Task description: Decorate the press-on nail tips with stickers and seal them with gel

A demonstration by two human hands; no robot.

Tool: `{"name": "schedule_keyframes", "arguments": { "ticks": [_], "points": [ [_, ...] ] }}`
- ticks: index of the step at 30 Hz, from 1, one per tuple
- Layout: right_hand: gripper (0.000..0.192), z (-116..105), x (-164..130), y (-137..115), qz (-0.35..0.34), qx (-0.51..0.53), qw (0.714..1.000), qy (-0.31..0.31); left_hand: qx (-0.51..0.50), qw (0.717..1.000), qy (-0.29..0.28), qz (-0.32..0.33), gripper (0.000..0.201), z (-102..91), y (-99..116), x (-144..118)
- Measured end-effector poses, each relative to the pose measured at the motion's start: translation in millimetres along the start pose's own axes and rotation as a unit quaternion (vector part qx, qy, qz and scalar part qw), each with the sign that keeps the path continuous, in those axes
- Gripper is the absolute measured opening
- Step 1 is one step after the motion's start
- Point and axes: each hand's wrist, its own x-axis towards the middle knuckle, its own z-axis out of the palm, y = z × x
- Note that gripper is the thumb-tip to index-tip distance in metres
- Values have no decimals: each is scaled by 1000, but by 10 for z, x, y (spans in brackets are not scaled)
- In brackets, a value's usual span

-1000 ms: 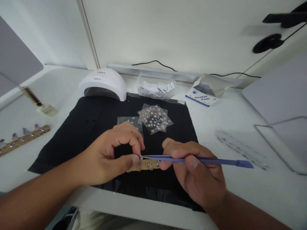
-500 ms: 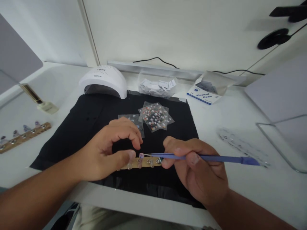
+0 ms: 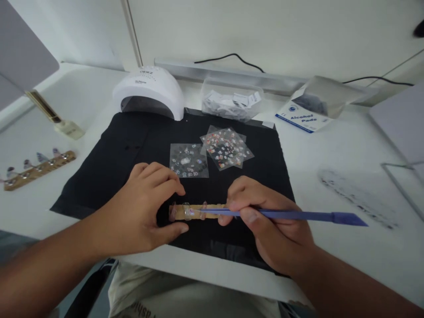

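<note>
Fingers (image 3: 251, 216) of the right hand (image 3: 281, 238) grip what seem tweezers (image 3: 314, 216); left hand (image 3: 141, 210) gapes loosely.

Blue tweezers (image 3: 294, 215) in the right hand (image 3: 278, 234), over a tan strip (image 3: 197, 216)

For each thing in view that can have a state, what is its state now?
Left hand: open, nothing visibly held
Right hand: closed on blue tweezers
Blue tweezers: tips over strip
White lamp: no glow visible
Alcohol Pads box: open
Clear tub: holding white packets
Bottle: capped
Patterned sheets: stacked askew
Black mat: spread flat
</note>
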Motion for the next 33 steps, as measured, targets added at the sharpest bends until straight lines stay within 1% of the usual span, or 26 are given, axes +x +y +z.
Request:
{"name": "schedule_keyframes", "arguments": {
  "ticks": [5, 14, 20, 25, 30, 33],
  "points": [
    [22, -1, 33, 24, 15, -4, 1000, -19, -3, 1000, 11, 11, 27, 48, 2, 26],
    [19, -3, 39, 75, 56, 17, 998, -22, -15, 999, 29, 37, 14, 77, 16, 41],
    [18, -11, 84, 94, 71, 54, 995, -34, -13, 999, 20, 38, 15, 65, 9, 48],
    [20, -35, 114, 109, 81, 57, 994, -53, -7, 999, 22, 45, 14, 68, 6, 39],
    [17, -25, 147, 127, 86, 101, 990, -58, -4, 999, 19, 44, 11, 73, 5, 37],
    [17, -19, 148, 136, 88, 108, 989, -59, -8, 999, 20, 41, 11, 68, 5, 36]
  ]
}}
